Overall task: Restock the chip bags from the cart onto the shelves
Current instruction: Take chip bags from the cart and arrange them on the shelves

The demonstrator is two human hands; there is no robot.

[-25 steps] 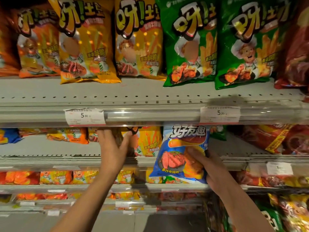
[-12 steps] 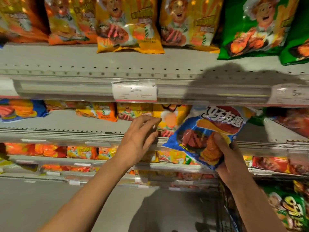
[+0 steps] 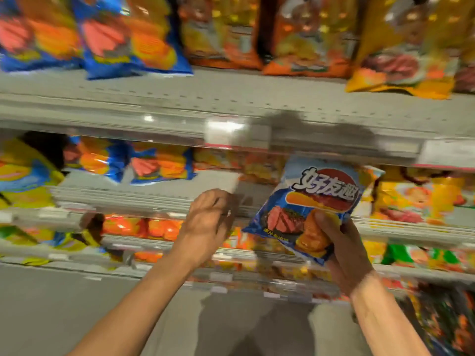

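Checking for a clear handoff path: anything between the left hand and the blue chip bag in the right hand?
Head view: nothing held between the left hand and blue chip bag; only the shelf edge shows behind.

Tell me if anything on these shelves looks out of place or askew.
Nothing is clearly damaged or spilled, though the shelves are blurred. The blue chip bag is tilted because the right hand holds it off the shelf. The left hand is empty by the shelf edge, beside a bare gap right of the matching blue bags.

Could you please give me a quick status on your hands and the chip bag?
Right hand gripping blue chip bag, tilted, off the shelf. Left hand empty, loosely curled. Nothing blocking.
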